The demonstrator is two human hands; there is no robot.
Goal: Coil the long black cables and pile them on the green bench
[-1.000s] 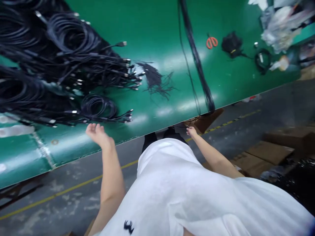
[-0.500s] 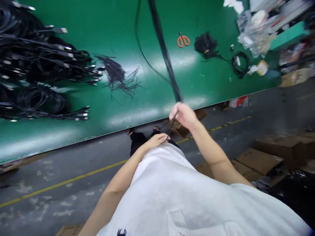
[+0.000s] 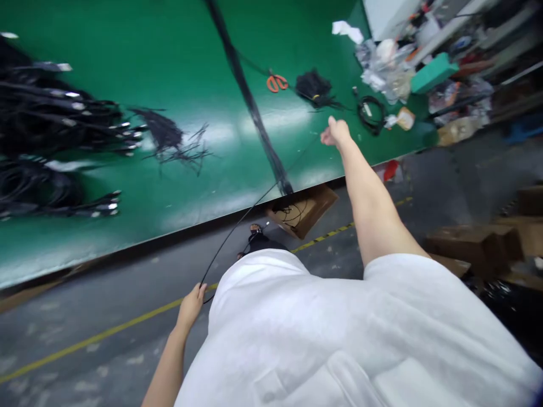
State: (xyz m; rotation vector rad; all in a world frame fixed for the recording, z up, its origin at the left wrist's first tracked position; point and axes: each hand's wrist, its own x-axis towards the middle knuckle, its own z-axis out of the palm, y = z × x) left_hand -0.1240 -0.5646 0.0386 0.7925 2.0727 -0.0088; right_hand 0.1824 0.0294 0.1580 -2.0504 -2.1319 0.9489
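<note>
A thin black cable (image 3: 248, 212) runs taut from my left hand (image 3: 192, 306), low beside my hip, up to my right hand (image 3: 335, 133), raised over the green table (image 3: 178, 34). Both hands are closed on this cable. It comes off a long bundle of black cables (image 3: 250, 107) that lies across the table and hangs over its front edge. My white shirt fills the lower part of the view.
Heaps of coiled black cables (image 3: 46, 135) with metal plugs lie at the left, loose black ties (image 3: 169, 135) beside them. Orange scissors (image 3: 275, 82), a black tie bunch (image 3: 314, 87), a small coil (image 3: 370, 113) and clutter sit far right. Cardboard boxes (image 3: 303, 212) stand on the floor.
My hands, close together at the table edge half a second ago, have drawn apart: the right went up and outward over the table, the left down to my side, stretching one cable between them.
</note>
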